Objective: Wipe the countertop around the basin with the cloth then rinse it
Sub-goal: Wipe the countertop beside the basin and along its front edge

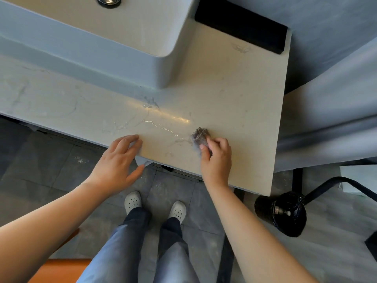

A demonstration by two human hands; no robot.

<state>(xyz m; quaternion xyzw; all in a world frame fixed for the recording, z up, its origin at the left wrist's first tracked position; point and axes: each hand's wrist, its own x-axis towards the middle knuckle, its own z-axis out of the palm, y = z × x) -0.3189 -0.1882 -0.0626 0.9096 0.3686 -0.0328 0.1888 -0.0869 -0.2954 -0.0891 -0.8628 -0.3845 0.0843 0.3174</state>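
Pale tabletop [224,94] carried the basin [122,64], a metal fitting [109,1] inside. Before the basin, the right grip [216,160] pinched a grey cloth [201,135] on the tabletop; the left grip [118,160] lay flat, released.

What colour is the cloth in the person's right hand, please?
The cloth is mottled grey, clearest in the head view.

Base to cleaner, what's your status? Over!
Right hand pinches grey cloth on countertop, near front edge. Left hand flat on the edge, pale scrap under it. Wet streaks between hands; nothing blocking.
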